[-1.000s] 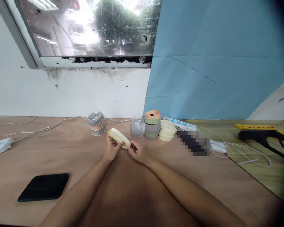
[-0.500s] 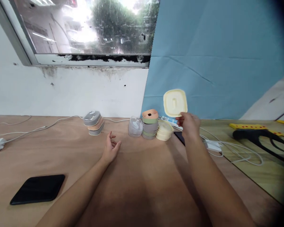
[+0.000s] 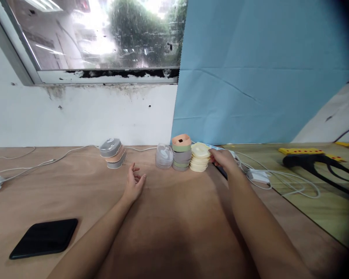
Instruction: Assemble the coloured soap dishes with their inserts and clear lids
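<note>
My right hand (image 3: 223, 159) pinches the edge of a pale yellow square lid (image 3: 201, 149), which lies on top of a stack of similar yellow lids (image 3: 199, 164). Directly left of them rises a stack of small tubs (image 3: 182, 156) in grey and green, with an orange one on top. Beside it stand clear plastic covers (image 3: 164, 156), nested together. My left hand (image 3: 135, 182) rests over the table with its fingers loosely spread, holding nothing. Farther left is a stack of lidded boxes (image 3: 113, 153) in grey and orange.
A black phone (image 3: 43, 238) lies at the front left. White cables and a white adapter (image 3: 258, 176) are on the right, near a yellow power strip (image 3: 301, 151) and a black curved object (image 3: 311, 163). A wall with a window (image 3: 104, 35) bounds the back.
My right hand has lowered the yellow lid from in front of the blue sheet onto the yellow stack. My left hand stays nearly still; the view has shifted slightly.
</note>
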Motion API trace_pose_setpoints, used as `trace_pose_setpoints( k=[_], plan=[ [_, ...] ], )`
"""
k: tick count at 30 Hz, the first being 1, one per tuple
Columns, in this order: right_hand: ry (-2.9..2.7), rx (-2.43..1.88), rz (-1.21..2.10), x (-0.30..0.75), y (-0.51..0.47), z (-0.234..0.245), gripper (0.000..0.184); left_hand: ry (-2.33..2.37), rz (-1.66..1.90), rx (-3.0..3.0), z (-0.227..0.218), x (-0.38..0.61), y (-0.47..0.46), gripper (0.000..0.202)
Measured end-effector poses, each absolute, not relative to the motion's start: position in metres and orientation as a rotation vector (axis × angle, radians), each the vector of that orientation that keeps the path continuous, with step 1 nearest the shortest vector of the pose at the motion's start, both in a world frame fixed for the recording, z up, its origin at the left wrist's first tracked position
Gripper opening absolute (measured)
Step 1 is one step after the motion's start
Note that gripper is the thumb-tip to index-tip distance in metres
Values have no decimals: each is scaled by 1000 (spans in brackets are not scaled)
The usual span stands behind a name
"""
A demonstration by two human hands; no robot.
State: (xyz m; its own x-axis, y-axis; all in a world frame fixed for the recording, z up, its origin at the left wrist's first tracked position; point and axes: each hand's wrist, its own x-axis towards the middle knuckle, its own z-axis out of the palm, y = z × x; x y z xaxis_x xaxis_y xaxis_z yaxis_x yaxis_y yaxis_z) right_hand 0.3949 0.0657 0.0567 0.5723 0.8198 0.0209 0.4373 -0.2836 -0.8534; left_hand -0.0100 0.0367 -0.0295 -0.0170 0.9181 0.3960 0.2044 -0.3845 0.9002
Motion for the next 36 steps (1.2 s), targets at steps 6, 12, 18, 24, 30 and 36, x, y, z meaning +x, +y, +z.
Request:
trace_pose_setpoints(
  k=[6,12,18,24,30,36],
  plan=[
    [-1124,-1951,446,405,64,51,20,1185,1454,1650,-31,-9,37,70],
    [-1079,-1870,-12,397,60,63,28,1381,1597,1815,-31,-26,50,61],
    [-871,-1565,61,393,76,47,31,1612,1783,1727,-34,-51,72,54],
    [-785,-1432,685,385,88,28,32,1658,1812,1717,-37,-52,75,52],
    [-756,-1462,779,381,87,29,34,1672,1796,1718,-34,-52,72,50],
    [-834,-1432,831,372,85,33,38,1681,1786,1736,-35,-51,73,52]
  ],
)
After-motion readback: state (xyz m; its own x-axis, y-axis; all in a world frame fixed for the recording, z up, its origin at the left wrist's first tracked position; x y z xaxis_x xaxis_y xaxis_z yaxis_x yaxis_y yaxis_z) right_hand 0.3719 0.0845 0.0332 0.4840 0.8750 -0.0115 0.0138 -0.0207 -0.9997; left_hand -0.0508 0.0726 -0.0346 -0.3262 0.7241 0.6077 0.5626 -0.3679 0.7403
